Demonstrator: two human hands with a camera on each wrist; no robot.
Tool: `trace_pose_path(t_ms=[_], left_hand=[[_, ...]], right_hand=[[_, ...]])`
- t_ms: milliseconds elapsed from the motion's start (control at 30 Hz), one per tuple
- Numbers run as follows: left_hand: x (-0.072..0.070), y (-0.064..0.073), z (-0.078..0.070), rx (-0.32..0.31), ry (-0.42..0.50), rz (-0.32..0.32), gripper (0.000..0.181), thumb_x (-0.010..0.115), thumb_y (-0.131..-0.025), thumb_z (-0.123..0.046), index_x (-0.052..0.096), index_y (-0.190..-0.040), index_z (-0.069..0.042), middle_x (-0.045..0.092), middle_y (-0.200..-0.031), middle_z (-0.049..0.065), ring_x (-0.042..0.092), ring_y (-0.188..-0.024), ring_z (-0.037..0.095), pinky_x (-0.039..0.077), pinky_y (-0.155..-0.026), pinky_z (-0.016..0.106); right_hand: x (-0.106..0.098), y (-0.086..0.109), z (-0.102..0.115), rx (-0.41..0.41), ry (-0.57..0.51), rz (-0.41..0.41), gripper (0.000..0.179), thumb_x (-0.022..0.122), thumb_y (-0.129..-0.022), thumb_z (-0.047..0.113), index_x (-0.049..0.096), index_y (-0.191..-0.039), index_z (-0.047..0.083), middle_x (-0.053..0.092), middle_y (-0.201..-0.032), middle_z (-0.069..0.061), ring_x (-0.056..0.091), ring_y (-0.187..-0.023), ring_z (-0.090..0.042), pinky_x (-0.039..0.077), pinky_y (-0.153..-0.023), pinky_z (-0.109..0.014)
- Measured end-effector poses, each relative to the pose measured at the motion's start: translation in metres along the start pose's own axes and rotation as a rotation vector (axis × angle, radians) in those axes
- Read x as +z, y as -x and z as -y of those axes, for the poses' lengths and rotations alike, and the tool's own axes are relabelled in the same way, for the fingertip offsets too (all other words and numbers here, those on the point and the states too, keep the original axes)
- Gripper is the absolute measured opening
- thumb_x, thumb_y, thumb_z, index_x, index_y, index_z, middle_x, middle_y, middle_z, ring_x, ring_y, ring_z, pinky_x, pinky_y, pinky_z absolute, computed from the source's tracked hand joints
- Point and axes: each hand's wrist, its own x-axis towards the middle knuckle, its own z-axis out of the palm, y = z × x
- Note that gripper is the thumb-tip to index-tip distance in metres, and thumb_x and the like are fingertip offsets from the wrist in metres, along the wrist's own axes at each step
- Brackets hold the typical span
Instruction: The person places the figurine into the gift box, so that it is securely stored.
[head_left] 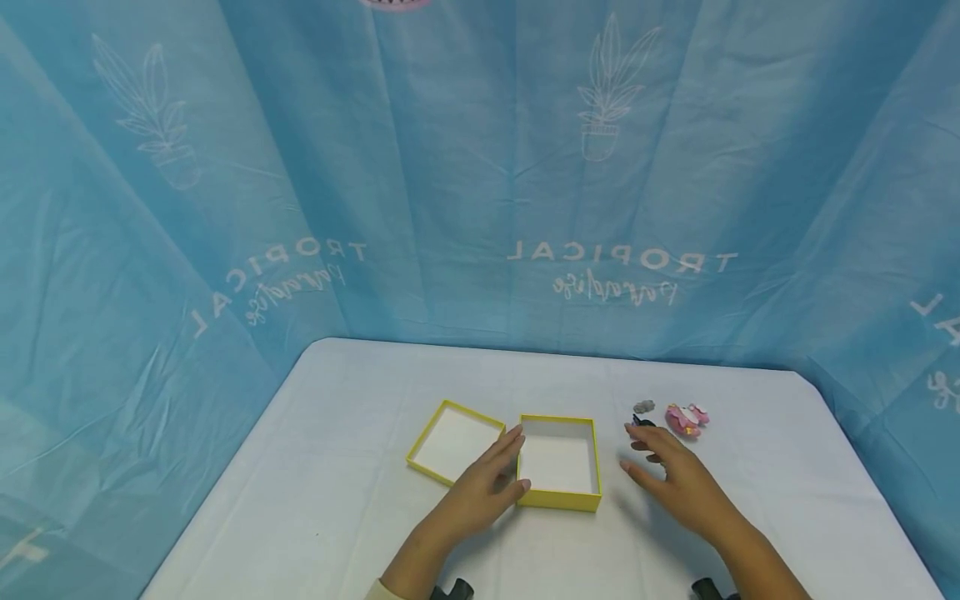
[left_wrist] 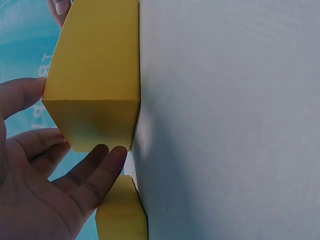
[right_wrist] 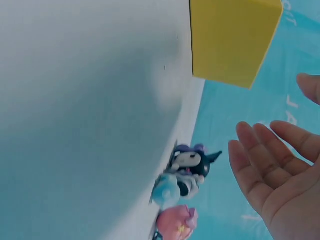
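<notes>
A square yellow box (head_left: 558, 500) with a white inside stands uncovered on the white table. Its matching shallow lid (head_left: 452, 442) lies to the left, inner side up. My left hand (head_left: 480, 493) rests at the box's left side; in the left wrist view its thumb touches a corner of the box (left_wrist: 97, 55), and its other fingers lie fairly straight along the side. To the right of the box hovers my right hand (head_left: 675, 479), fingers extended and apart, holding nothing. Beyond it are a small black-hooded figurine (right_wrist: 190, 162), a pale blue figurine (right_wrist: 166, 191) and a pink one (head_left: 686, 419).
A small grey object (head_left: 643, 407) sits near the figurines. The white cloth-covered table (head_left: 300, 517) has blue printed curtains (head_left: 450, 167) along its back and sides. Dark camera parts (head_left: 457, 590) show beneath the wrists.
</notes>
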Motion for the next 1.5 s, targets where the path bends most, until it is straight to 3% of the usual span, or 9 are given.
trace_pose_path(t_ms=[267, 700, 1033, 1233, 1500], left_hand=[[0.001, 0.000, 0.000, -0.012, 0.007, 0.019, 0.069, 0.054, -0.102, -0.046, 0.027, -0.161, -0.024, 0.012, -0.168, -0.021, 0.017, -0.158, 0.026, 0.030, -0.123, 0.051], [0.001, -0.001, 0.001, -0.012, 0.059, 0.043, 0.073, 0.056, -0.101, -0.043, 0.025, -0.162, -0.019, 0.008, -0.170, -0.019, 0.017, -0.158, 0.021, 0.045, -0.115, 0.041], [0.001, -0.002, -0.001, -0.004, 0.079, 0.073, 0.078, 0.055, -0.101, -0.042, 0.016, -0.163, -0.017, -0.001, -0.170, -0.018, 0.011, -0.159, 0.021, 0.037, -0.120, 0.045], [0.001, -0.002, -0.002, -0.005, 0.098, 0.085, 0.078, 0.053, -0.101, -0.041, 0.014, -0.164, -0.016, -0.003, -0.170, -0.017, 0.010, -0.159, 0.023, 0.038, -0.119, 0.045], [0.001, -0.002, 0.000, -0.012, 0.139, 0.098, 0.077, 0.053, -0.102, -0.041, 0.012, -0.164, -0.021, -0.003, -0.169, -0.021, 0.010, -0.159, 0.022, 0.037, -0.119, 0.046]], right_hand=[[-0.011, 0.002, -0.008, 0.037, 0.029, -0.011, 0.063, 0.067, -0.095, 0.047, 0.052, -0.147, 0.015, 0.056, -0.144, -0.014, 0.063, -0.121, -0.035, 0.057, -0.097, -0.052], [-0.022, 0.006, -0.029, -0.006, 0.066, -0.069, 0.055, 0.071, -0.095, 0.028, 0.055, -0.144, 0.009, 0.056, -0.142, -0.015, 0.063, -0.121, -0.034, 0.057, -0.095, -0.050], [-0.025, 0.007, -0.043, 0.074, 0.088, 0.002, 0.059, 0.073, -0.093, 0.037, 0.055, -0.144, 0.012, 0.054, -0.145, -0.018, 0.061, -0.123, -0.037, 0.055, -0.098, -0.054], [-0.030, 0.007, -0.050, 0.108, 0.074, 0.073, 0.063, 0.073, -0.092, 0.040, 0.054, -0.145, 0.013, 0.053, -0.146, -0.022, 0.061, -0.121, -0.042, 0.055, -0.095, -0.057], [-0.033, 0.004, -0.060, 0.133, 0.032, 0.109, 0.064, 0.074, -0.090, 0.044, 0.056, -0.144, 0.013, 0.051, -0.147, -0.024, 0.062, -0.118, -0.043, 0.057, -0.093, -0.054]])
